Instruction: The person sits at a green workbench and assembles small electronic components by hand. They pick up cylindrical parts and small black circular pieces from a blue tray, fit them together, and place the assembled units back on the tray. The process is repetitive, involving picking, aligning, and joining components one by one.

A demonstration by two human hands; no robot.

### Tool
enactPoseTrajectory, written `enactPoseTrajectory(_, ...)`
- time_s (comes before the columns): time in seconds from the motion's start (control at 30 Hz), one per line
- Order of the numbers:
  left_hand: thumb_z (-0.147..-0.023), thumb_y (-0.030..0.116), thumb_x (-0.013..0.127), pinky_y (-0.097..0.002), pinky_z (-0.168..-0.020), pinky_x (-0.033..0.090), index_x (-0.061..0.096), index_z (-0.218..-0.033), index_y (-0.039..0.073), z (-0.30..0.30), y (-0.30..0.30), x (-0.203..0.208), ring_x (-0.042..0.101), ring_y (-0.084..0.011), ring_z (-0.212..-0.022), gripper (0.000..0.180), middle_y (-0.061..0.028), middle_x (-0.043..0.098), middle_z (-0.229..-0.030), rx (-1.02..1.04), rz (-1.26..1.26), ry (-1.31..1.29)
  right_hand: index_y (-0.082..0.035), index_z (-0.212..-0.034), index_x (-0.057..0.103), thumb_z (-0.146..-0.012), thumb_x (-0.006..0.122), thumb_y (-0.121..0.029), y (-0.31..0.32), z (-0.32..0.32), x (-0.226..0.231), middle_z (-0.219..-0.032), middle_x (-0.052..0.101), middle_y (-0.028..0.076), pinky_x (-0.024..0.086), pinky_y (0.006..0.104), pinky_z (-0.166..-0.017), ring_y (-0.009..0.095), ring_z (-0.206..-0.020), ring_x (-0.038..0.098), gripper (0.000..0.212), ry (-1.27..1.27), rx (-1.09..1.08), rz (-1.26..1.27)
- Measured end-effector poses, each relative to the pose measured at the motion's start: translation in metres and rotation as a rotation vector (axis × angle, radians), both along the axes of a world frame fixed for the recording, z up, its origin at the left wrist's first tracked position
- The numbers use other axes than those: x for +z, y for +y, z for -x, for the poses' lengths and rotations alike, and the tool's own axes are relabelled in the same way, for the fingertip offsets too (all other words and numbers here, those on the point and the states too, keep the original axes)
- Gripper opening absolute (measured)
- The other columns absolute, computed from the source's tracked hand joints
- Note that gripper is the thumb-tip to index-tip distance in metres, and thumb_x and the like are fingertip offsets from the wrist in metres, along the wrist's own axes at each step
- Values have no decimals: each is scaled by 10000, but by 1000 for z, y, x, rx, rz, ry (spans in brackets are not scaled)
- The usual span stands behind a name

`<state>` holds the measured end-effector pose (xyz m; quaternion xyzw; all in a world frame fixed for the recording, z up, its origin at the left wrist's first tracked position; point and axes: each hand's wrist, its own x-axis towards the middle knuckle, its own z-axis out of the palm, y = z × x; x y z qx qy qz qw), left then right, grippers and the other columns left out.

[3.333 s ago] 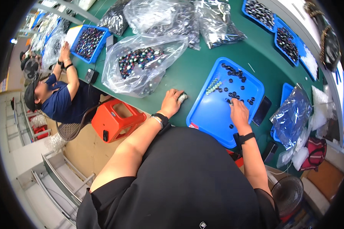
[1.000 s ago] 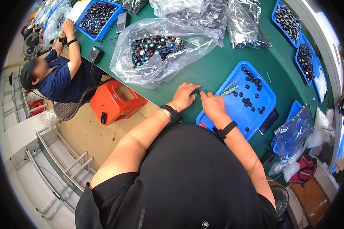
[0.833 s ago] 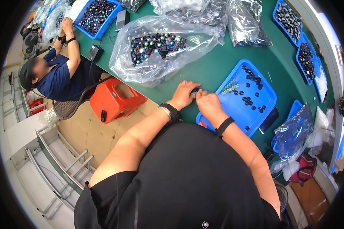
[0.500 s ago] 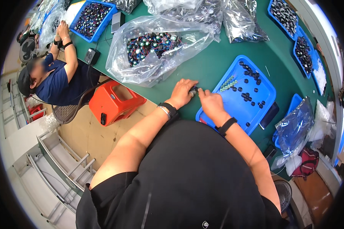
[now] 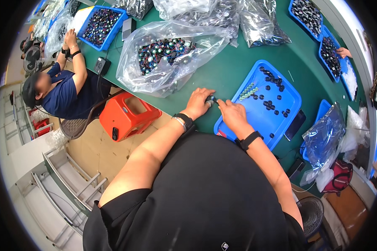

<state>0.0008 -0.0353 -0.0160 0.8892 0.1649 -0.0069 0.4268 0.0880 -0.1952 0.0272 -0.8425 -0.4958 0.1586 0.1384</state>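
Note:
Close to the table's near edge, my left hand (image 5: 198, 103) is closed in a pinch around a small dark round part (image 5: 213, 99) with a shiny face. From the other side, my right hand (image 5: 233, 113) meets the same part with thumb and fingertips pressed together. Fingers cover much of it, so its exact kind is unclear. Beside my right hand lies a shallow blue tray (image 5: 290, 95), my wrist over its near left edge. Inside the tray are scattered black round pieces (image 5: 269, 104) and short rows of small greenish pieces (image 5: 249, 91).
Beyond my left hand, an open clear bag (image 5: 127, 69) holds wired parts. More filled bags (image 5: 262, 25) and blue trays (image 5: 109, 41) stand farther back. A dark phone (image 5: 295, 124) lies right of the near tray. At left are a red stool (image 5: 127, 121) and a seated co-worker (image 5: 67, 90).
Both my hands stay nearly in place; the small part between them shows more of its shiny face. Another person's hand has appeared by the trays at far right. The view has shifted slightly.

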Motion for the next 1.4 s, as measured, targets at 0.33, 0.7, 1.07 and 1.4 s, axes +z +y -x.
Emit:
enactPoseTrajectory(0.33, -713, 12, 660, -378, -908, 398, 600, -1134, 91, 2, 1, -2, 521, -272, -967, 433, -75, 598, -982, 10, 20, -26, -44, -979, 622, -773, 547, -59, 12, -10, 2, -766, 624, 111, 472, 364, -607, 255, -650, 642, 219, -83, 112, 67)
enactPoseTrajectory(0.7, -707, 9, 638, -374, -880, 396, 608, -1108, 90, 1, 2, -9, 511, -290, -973, 410, -86, 587, -1004, -11, -51, -95, -55, -626, 633, -659, 580, -51, 63, 1, 9, -656, 648, 129, 520, 345, -607, 253, -647, 656, 62, -142, 278, 43)
enactPoseTrajectory(1.07, -803, 170, 734, -271, -781, 481, 617, -1114, 38, -6, -6, 51, 556, -106, -858, 357, -36, 624, -922, 68, 564, 112, -50, -1113, 585, -885, 562, -188, -90, -14, 0, -928, 661, 146, 506, 403, -669, 334, -781, 639, 267, 1, -446, -15)
enactPoseTrajectory(1.4, -775, 101, 740, -266, -732, 479, 629, -1078, 26, -31, -55, 148, 550, -113, -771, 331, -27, 572, -844, -214, 412, -245, -52, -1102, 630, -907, 604, -200, -89, -18, 97, -897, 634, 35, 396, 200, -574, 79, -716, 545, 246, 1240, -804, -626)
